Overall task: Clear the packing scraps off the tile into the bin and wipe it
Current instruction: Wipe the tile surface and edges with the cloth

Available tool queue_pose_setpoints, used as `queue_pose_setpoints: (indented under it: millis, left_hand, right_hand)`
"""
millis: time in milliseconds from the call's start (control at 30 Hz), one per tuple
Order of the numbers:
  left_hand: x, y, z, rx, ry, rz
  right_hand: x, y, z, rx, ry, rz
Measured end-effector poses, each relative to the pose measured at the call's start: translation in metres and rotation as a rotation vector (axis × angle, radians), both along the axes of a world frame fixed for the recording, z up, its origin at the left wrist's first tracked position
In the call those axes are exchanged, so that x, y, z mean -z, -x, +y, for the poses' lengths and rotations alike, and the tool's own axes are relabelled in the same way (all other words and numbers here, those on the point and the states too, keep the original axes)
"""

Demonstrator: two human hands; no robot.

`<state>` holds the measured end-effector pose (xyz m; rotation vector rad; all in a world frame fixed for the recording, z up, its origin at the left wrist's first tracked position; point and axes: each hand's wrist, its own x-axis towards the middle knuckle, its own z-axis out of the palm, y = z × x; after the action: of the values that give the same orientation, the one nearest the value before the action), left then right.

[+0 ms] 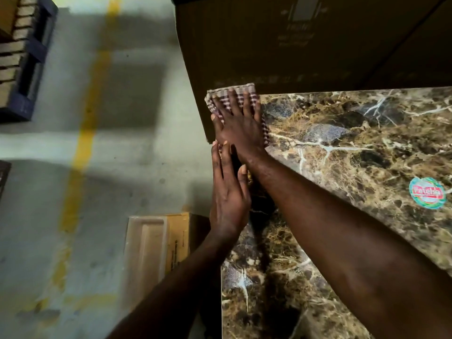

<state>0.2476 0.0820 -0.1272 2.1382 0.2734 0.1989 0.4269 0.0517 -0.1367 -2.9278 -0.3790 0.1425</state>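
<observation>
A large brown marbled tile (354, 152) with white veins fills the right half of the view. A folded checked cloth (234, 90) lies at the tile's far left corner. My right hand (238, 126) presses flat on the cloth with straight, spread fingers. My left hand (228, 189) lies flat with straight fingers along the tile's left edge, just behind the right wrist. No packing scraps show on the visible part of the tile, and no bin is in view.
A big cardboard box (293, 45) stands right behind the tile. A round red and green sticker (427, 193) sits on the tile at the right. On the concrete floor lie a flat tan box (156, 243), a yellow line (85, 133) and a dark pallet (27, 57).
</observation>
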Motion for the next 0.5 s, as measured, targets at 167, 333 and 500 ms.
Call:
queue_pose_setpoints:
  millis: [167, 333, 500]
  left_hand:
    - [-0.002, -0.001, 0.004, 0.03, 0.073, -0.004]
    - [-0.004, -0.001, 0.006, 0.026, 0.091, -0.039]
    - [0.001, 0.001, 0.013, -0.036, 0.226, -0.121]
  right_hand:
    - [-0.002, 0.006, -0.006, -0.068, -0.006, -0.005]
    - [-0.002, 0.018, -0.045, 0.255, -0.051, -0.054]
    - [0.001, 0.053, -0.022, 0.223, -0.013, -0.027]
